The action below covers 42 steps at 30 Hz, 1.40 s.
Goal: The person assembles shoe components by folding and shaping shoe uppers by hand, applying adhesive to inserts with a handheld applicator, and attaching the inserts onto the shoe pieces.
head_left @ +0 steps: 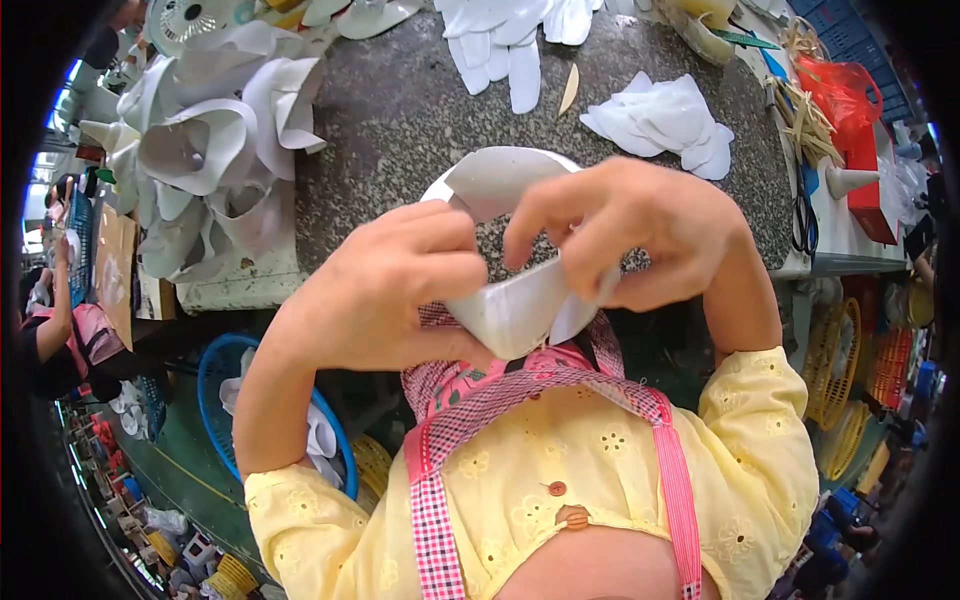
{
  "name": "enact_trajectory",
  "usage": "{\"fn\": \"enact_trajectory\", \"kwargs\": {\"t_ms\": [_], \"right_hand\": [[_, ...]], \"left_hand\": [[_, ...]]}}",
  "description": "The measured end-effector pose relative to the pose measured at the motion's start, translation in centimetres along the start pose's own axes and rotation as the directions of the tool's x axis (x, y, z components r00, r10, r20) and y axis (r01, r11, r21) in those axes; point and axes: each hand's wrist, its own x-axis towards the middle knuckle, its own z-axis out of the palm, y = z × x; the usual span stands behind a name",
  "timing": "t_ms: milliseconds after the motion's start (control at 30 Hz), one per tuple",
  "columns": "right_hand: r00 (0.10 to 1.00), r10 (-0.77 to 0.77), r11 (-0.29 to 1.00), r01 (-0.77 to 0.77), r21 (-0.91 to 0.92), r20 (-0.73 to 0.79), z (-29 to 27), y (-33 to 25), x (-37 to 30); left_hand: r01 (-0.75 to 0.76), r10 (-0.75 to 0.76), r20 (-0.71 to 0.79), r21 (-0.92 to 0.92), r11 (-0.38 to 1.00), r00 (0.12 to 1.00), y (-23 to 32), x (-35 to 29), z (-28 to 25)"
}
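A white shoe upper [515, 305] with a greyish inner side is held up over the near edge of the worktable, bent into a loop. My left hand [390, 285] is closed on its left side, thumb below and fingers above. My right hand [650, 225] grips the upper's right side, with its index finger bent over the opening. A small white flap [573, 318] shows under the right fingers; whether it is a separate piece or part of the upper I cannot tell. The fingertips of both hands are partly hidden.
A heap of white-grey shoe uppers [225, 140] lies at the left. Thin white rounded pieces [660, 125] lie stacked on the dark speckled board [400, 110], beside a pale wooden strip [569, 88]. Scissors [805, 215] are at the right; a blue basket [208, 385] stands below left.
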Motion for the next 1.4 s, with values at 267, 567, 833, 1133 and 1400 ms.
{"fn": "enact_trajectory", "kwargs": {"t_ms": [267, 567, 833, 1133, 1400], "right_hand": [[0.969, -0.087, 0.996, 0.089, 0.002, 0.230, 0.1, 1.2, -0.3], [0.750, -0.205, 0.512, 0.629, 0.584, -0.629, -1.8, 3.9, -1.0], [0.662, 0.296, 0.792, 0.233, 0.565, -0.688, 2.8, 3.9, 1.3], [0.613, 0.406, 0.837, 0.049, 0.545, -0.677, 3.5, 4.2, 2.0], [0.593, 0.393, 0.859, 0.036, 0.510, -0.703, 3.7, 4.5, 2.0]], "left_hand": [[-0.017, 0.023, -0.012, 0.344, 0.939, 1.000, 1.0, -2.6, 1.2], [-0.063, -0.023, -0.269, -0.306, 0.950, 0.963, -1.1, -3.7, -0.3], [0.252, -0.498, -0.108, -0.760, 0.599, 0.860, -4.1, -2.9, 1.9], [0.293, -0.465, -0.074, -0.686, 0.666, 0.882, -5.2, -2.3, 2.6], [0.319, -0.491, -0.043, -0.711, 0.627, 0.870, -5.2, -1.9, 2.5]]}}
